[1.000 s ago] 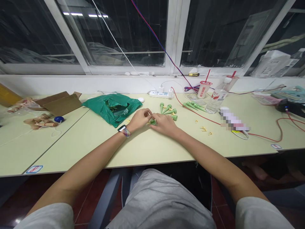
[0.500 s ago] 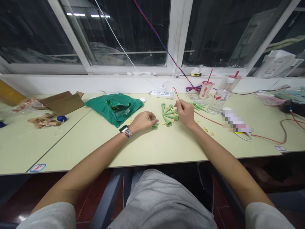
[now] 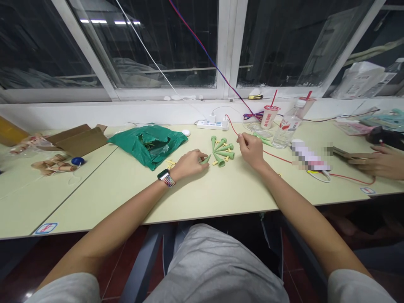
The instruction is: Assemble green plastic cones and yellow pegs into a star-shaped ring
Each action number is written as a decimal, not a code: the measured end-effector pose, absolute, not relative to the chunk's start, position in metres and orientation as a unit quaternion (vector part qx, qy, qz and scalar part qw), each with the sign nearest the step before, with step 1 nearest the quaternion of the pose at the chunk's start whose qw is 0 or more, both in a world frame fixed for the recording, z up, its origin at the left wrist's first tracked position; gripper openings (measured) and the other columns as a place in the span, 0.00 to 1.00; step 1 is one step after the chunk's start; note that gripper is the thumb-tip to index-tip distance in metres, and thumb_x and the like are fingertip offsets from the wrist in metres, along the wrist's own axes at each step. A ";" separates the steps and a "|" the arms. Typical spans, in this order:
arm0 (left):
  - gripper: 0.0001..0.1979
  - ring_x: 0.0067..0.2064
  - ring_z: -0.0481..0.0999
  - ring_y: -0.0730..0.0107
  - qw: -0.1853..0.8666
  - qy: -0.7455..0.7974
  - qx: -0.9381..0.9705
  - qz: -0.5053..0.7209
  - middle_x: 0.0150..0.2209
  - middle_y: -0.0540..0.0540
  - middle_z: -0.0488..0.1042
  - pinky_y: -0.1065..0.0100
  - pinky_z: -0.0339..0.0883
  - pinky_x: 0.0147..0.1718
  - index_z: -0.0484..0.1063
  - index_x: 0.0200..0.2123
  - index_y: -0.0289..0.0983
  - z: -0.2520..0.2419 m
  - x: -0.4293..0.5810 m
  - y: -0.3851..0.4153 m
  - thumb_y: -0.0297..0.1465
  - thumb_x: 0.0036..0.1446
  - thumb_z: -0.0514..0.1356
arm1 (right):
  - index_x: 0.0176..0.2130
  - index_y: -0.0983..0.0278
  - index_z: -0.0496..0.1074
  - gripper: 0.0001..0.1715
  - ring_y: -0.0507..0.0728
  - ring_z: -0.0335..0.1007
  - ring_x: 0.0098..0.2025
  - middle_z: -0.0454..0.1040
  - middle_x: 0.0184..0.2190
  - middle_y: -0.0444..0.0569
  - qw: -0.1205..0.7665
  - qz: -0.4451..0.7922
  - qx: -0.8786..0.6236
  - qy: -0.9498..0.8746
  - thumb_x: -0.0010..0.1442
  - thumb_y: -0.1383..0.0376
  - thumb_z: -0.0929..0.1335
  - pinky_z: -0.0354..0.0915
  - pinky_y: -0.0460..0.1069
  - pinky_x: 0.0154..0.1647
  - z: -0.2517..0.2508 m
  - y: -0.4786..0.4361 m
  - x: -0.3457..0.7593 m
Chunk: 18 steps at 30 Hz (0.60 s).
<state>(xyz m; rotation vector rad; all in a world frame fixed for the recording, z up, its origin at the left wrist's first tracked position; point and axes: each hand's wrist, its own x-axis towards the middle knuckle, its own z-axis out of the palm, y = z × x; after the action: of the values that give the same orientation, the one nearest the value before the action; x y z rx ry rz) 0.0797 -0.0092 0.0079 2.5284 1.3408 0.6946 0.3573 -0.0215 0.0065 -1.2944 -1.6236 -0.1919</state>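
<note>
Head: green spike [image 3: 205,159] in left hand [image 3: 188,165]

The left hand [image 3: 189,164] sits low over the desk [image 3: 94,202], palm down, its fingers curled and reaching right; a watch and woven band [image 3: 165,177] circle the left wrist. The right hand [image 3: 251,150] is held farther away, well apart from it, with its fingertips [image 3: 240,138] pinched together and pointing far-left. The bare left forearm [image 3: 126,206] and right forearm [image 3: 293,198] angle inward from gray short sleeves [image 3: 66,290].
</note>
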 end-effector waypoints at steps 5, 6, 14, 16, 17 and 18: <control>0.17 0.44 0.82 0.54 0.110 0.449 0.856 0.231 0.47 0.39 0.83 0.60 0.71 0.45 0.85 0.46 0.38 0.003 0.081 -0.006 0.42 0.62 0.63 | 0.27 0.59 0.69 0.30 0.57 0.63 0.26 0.69 0.21 0.47 0.491 -0.081 -0.539 -0.679 0.77 0.51 0.57 0.53 0.52 0.32 0.005 -0.022 0.357; 0.18 0.44 0.82 0.54 0.116 0.448 0.855 0.235 0.47 0.38 0.83 0.60 0.71 0.45 0.85 0.46 0.37 0.003 0.082 -0.006 0.43 0.62 0.63 | 0.27 0.59 0.69 0.29 0.57 0.63 0.26 0.68 0.21 0.47 0.489 -0.080 -0.539 -0.681 0.76 0.52 0.57 0.53 0.52 0.32 0.005 -0.022 0.357; 0.18 0.42 0.83 0.59 0.139 0.443 0.852 0.242 0.50 0.40 0.83 0.63 0.72 0.44 0.85 0.49 0.37 0.007 0.085 -0.012 0.37 0.62 0.61 | 0.26 0.59 0.67 0.27 0.57 0.62 0.26 0.67 0.20 0.46 0.486 -0.077 -0.536 -0.687 0.75 0.55 0.59 0.52 0.52 0.31 0.004 -0.023 0.356; 0.18 0.42 0.82 0.59 0.133 0.441 0.854 0.240 0.50 0.41 0.84 0.64 0.72 0.44 0.85 0.49 0.37 0.009 0.085 -0.014 0.36 0.60 0.61 | 0.26 0.59 0.67 0.27 0.57 0.62 0.25 0.66 0.20 0.46 0.487 -0.076 -0.534 -0.686 0.75 0.55 0.59 0.52 0.52 0.31 0.004 -0.023 0.357; 0.18 0.42 0.82 0.59 0.132 0.442 0.855 0.239 0.50 0.41 0.84 0.64 0.72 0.44 0.85 0.49 0.37 0.010 0.085 -0.014 0.36 0.60 0.61 | 0.26 0.59 0.67 0.27 0.56 0.62 0.25 0.66 0.20 0.46 0.488 -0.076 -0.534 -0.686 0.75 0.55 0.59 0.52 0.52 0.31 0.004 -0.022 0.357; 0.18 0.42 0.83 0.59 0.132 0.442 0.855 0.238 0.50 0.41 0.84 0.64 0.72 0.44 0.85 0.49 0.37 0.010 0.085 -0.015 0.36 0.60 0.61 | 0.26 0.59 0.67 0.27 0.56 0.62 0.25 0.66 0.20 0.46 0.487 -0.076 -0.534 -0.687 0.75 0.55 0.59 0.52 0.52 0.31 0.004 -0.022 0.357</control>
<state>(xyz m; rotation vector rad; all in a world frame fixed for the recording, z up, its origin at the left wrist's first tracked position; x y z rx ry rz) 0.0848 -0.0149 0.0102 2.4797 1.2837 0.6894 0.3572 -0.0222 0.0038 -1.2987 -1.6698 -0.1856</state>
